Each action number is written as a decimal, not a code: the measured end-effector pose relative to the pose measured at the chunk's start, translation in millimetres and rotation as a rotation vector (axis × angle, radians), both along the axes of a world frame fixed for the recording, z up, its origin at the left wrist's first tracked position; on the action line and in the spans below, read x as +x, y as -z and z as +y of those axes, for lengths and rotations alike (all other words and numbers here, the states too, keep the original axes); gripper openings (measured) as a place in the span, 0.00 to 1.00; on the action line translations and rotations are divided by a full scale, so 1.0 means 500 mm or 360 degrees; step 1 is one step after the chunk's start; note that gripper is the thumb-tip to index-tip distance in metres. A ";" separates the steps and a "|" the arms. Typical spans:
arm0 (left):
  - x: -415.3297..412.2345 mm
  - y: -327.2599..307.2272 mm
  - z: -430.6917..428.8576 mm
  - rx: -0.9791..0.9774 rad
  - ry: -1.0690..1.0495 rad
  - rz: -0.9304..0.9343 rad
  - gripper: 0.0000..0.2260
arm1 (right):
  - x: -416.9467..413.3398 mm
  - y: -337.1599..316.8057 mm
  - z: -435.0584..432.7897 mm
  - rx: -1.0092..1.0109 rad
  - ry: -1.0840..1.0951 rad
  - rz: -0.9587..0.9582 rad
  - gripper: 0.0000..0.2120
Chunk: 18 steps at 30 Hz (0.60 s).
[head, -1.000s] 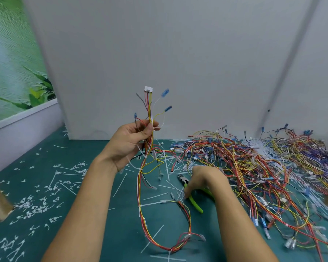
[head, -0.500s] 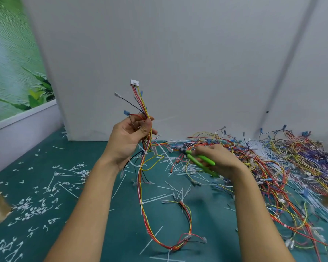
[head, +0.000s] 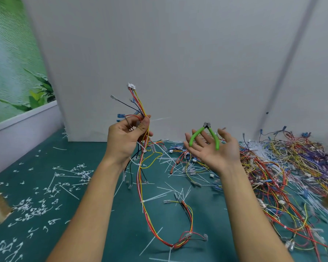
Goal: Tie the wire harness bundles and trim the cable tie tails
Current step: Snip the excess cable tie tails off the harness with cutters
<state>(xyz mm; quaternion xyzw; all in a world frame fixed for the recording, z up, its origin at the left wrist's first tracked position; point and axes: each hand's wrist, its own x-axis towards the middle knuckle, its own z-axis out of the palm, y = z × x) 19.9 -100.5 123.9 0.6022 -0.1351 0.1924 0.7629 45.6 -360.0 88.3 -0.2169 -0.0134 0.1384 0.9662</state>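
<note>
Two hands: left hand [head: 127,140] pinches wire harness [head: 131,86]; right hand [head: 216,154] splayed (palm up), cutters [head: 195,137] resting on it.

Left grip [head: 128,138] raised, pinched closed, right grip [head: 213,151] palm up, splayed flat

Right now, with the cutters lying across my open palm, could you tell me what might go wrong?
The green cutters only rest on your open right hand, ungripped, so they may slip off. The harness your left hand pinches trails down onto the table; its loose wires could snag the scattered ties.
</note>
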 end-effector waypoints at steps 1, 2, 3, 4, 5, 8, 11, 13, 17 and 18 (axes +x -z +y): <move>-0.001 0.000 0.000 -0.0012 0.0009 0.0006 0.05 | -0.001 -0.001 0.004 0.0020 0.0007 -0.0005 0.29; -0.001 0.000 0.000 -0.0022 0.0018 0.0014 0.05 | -0.001 -0.002 0.007 0.0011 0.0015 -0.0024 0.31; -0.002 0.000 -0.001 -0.0026 0.0026 0.0019 0.05 | -0.001 -0.003 0.009 -0.0031 0.0015 -0.0064 0.32; -0.001 0.000 -0.002 -0.0026 0.0030 0.0018 0.05 | -0.001 -0.004 0.010 -0.0100 -0.0006 -0.0127 0.31; -0.001 0.000 -0.002 -0.0022 0.0031 0.0012 0.05 | -0.002 -0.006 0.010 -0.0181 -0.0041 -0.0203 0.28; -0.001 0.002 -0.004 -0.0003 0.0019 -0.0013 0.07 | -0.011 -0.013 0.014 -0.0371 -0.0140 -0.0393 0.23; 0.000 0.002 -0.003 0.0012 0.0010 -0.0028 0.09 | -0.024 -0.017 0.016 -0.0581 -0.0243 -0.0546 0.26; 0.000 0.003 -0.002 0.0028 -0.0010 -0.0039 0.10 | -0.034 -0.022 0.013 -0.0791 -0.0352 -0.0659 0.27; -0.001 0.002 -0.002 0.0022 -0.0019 -0.0086 0.09 | -0.056 -0.036 0.015 -0.1143 -0.0566 -0.0750 0.28; -0.002 0.002 -0.002 0.0019 -0.0020 -0.0096 0.09 | -0.062 -0.040 0.020 -0.1242 -0.0594 -0.0780 0.27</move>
